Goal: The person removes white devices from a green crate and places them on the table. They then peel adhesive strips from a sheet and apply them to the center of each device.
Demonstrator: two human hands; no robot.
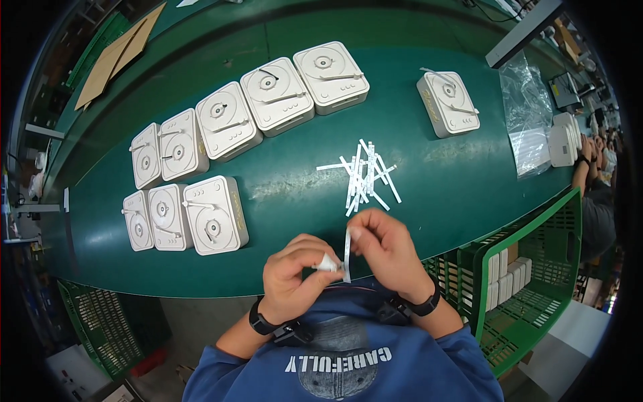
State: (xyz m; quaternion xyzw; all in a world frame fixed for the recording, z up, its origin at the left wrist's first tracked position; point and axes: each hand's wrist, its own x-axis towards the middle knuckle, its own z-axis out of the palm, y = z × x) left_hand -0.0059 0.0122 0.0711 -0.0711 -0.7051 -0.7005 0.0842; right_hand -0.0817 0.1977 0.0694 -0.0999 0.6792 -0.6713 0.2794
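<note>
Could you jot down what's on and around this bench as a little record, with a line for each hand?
Left hand: holding a small white piece, its exact kind unclear
Right hand: pinching the upper end of a narrow white strip
Ahead of hands: loose pile of similar strips
Left side of table: eight white turntable-shaped devices, five behind three
Right side: one more such device, near clear plastic sheeting
Beside person, right: green crate containing white items

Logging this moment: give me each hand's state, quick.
Left hand: closed on a small white piece, too blurred to identify.
Right hand: closed, pinching a narrow white strip between thumb and finger.
</note>
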